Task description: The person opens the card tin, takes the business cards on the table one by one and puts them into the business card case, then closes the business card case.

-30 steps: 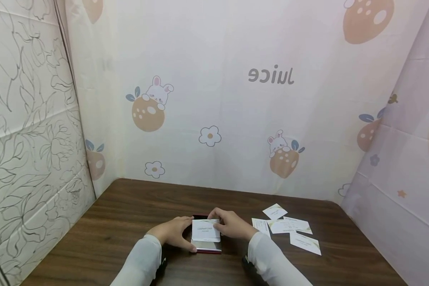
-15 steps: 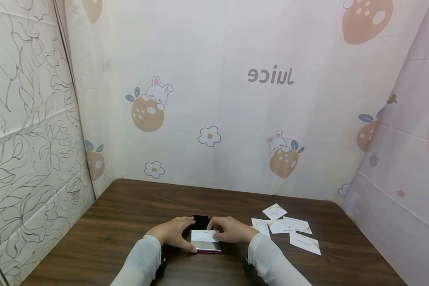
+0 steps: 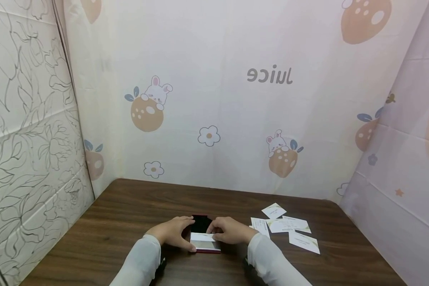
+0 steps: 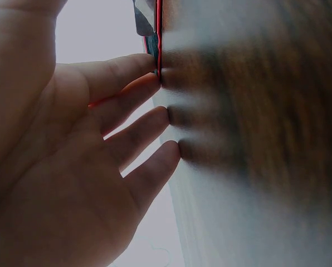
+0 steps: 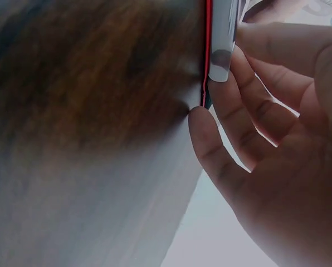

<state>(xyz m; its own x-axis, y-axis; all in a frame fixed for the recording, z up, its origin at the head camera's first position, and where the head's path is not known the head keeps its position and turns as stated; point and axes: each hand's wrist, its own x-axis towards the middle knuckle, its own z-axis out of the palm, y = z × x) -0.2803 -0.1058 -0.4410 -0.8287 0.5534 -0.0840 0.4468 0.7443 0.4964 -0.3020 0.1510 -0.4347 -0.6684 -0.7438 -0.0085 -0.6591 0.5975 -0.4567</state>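
A business card case (image 3: 200, 223) lies unfolded on the table, with a black inside, a silver metal pocket and a red edge. My left hand (image 3: 171, 232) rests along its left side, thumb at the near corner, fingertips at the far one. In the left wrist view the left fingers (image 4: 146, 122) are fairly straight, tips on the wood. White business cards (image 3: 199, 237) lie partly in the silver pocket, a strip of them showing. With thumb and forefinger my right hand (image 3: 232, 230) pinches their right edge. Other right fingers (image 5: 208, 130) touch the case's side and table.
Several loose business cards (image 3: 280, 225) are spread, partly overlapping, to the right of my right hand. The dark wooden table (image 3: 136, 202) ends at a printed curtain (image 3: 214, 99) behind and at the sides.
The business cards, first lying over the case with most of their face showing, have tilted and slid towards me into the silver pocket. My right hand moved slightly nearer; the left stayed.
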